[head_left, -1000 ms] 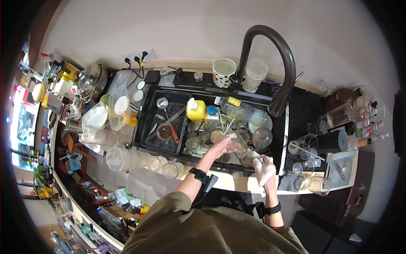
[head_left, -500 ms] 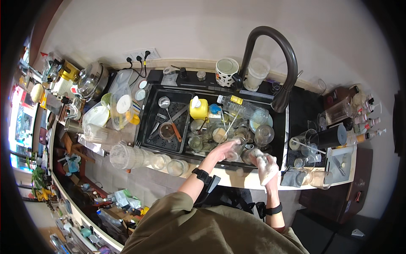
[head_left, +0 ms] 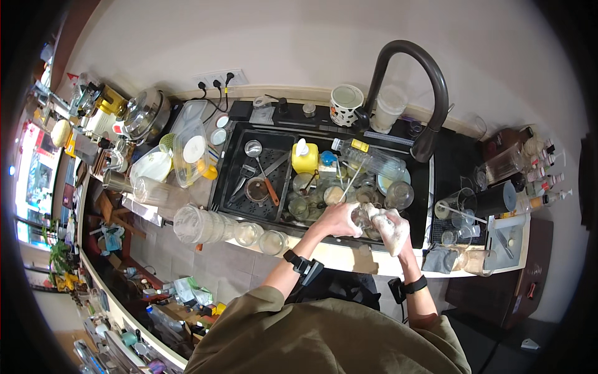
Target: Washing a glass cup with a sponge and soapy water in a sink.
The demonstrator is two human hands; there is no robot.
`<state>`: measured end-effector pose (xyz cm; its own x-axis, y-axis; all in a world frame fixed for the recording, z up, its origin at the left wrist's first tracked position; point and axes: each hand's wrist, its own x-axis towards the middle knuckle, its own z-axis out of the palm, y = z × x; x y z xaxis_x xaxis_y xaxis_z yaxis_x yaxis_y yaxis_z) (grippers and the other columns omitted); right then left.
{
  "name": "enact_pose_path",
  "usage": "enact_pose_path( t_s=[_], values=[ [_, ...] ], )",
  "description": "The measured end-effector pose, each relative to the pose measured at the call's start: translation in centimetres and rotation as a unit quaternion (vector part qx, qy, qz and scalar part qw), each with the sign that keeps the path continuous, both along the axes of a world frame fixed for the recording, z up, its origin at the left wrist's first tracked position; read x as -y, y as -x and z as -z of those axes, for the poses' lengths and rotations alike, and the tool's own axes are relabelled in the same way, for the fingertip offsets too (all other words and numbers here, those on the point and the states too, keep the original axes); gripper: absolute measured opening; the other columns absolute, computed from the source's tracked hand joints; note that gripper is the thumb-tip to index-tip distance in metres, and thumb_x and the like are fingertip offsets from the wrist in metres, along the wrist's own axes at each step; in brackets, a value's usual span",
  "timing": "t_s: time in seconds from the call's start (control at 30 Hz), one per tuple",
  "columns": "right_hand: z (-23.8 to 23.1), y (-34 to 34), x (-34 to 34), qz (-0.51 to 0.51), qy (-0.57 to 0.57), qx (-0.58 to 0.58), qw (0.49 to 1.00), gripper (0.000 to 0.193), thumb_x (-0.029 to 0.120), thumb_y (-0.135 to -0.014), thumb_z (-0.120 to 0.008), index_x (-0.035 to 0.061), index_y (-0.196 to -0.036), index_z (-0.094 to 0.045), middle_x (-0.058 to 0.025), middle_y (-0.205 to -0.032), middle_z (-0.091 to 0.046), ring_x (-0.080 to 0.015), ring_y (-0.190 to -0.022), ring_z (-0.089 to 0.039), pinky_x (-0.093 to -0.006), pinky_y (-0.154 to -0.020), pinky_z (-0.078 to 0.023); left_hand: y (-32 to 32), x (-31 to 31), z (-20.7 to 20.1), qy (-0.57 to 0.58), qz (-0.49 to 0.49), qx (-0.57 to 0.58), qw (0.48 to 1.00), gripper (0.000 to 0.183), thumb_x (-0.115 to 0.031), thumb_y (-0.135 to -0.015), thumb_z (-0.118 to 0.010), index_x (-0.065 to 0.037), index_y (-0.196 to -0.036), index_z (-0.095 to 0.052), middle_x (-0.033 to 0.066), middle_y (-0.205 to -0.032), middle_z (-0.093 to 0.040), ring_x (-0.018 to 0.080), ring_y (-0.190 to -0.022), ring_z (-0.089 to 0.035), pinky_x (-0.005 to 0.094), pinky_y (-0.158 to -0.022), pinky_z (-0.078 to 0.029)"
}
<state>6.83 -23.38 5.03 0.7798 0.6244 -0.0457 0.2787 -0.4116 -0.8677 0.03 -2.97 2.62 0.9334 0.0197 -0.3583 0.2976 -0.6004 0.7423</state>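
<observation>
at the far left of the desk (head_left: 205, 262) stand a steel kettle (head_left: 146, 115) and a clear plastic lidded box (head_left: 190, 146), with a row of upturned glass jars (head_left: 215, 227) along the near edge. the black sink (head_left: 249, 206) beside them is crowded: a strainer with an orange handle (head_left: 261, 187), a yellow soap bottle (head_left: 304, 157), a clear plastic bottle (head_left: 367, 159) lying on its side, and many small glasses.

over the sink's near rim, the left hand (head_left: 339, 219) is curled around a small clear glass (head_left: 363, 216), holding it. just to its right the right hand (head_left: 393, 230), covered in white foam, is pressed against that glass; whether it grips a sponge under the foam cannot be told. the dark curved tap (head_left: 414, 81) arches above.

the likely trouble is slip: soap makes the glass slick, and if it drops onto the packed glassware below it could chip or crack something. foam may also drip over the near rim.
</observation>
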Motion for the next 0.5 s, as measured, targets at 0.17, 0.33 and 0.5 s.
enact_pose_path(
  t_s=[0.17,0.33,0.5],
  values=[
    [-0.7,-1.1,-0.1,-0.089,0.012,-0.004,0.996,0.016,0.016,-0.086,-0.063,0.0018,-0.092,-0.067,-0.0165,-0.085,-0.063,-0.0299,-0.077,-0.062,-0.0355,-0.072,-0.05,0.8,0.0,0.2,-0.064,0.013,0.095,0.993,0.081,-0.035,-0.055,-0.08,-0.002,-0.126,-0.058,0.0218,-0.102,-0.068,0.0386,-0.096,-0.065,0.0442,-0.085,-0.052],
    [0.9,-0.9,-0.2,-0.128,-0.011,-0.004,0.992,0.017,0.017,-0.088,-0.061,0.0009,-0.091,-0.066,-0.0161,-0.084,-0.063,-0.0294,-0.078,-0.059,-0.036,-0.072,-0.049,1.1,-0.4,0.2,-0.109,0.051,0.133,0.984,0.07,-0.029,-0.054,-0.078,-0.002,-0.116,-0.06,0.0203,-0.096,-0.069,0.0383,-0.089,-0.066,0.0452,-0.079,-0.053],
    [2.5,0.0,-0.7,-0.098,-0.04,-0.046,0.993,0.02,0.019,-0.091,-0.059,0.0004,-0.09,-0.065,-0.0144,-0.082,-0.061,-0.0276,-0.079,-0.057,-0.0353,-0.074,-0.048,0.8,-0.1,-0.1,-0.153,0.088,0.141,0.974,0.059,-0.023,-0.055,-0.076,-0.004,-0.108,-0.059,0.0192,-0.09,-0.067,0.0381,-0.084,-0.066,0.046,-0.074,-0.051]
  ],
)
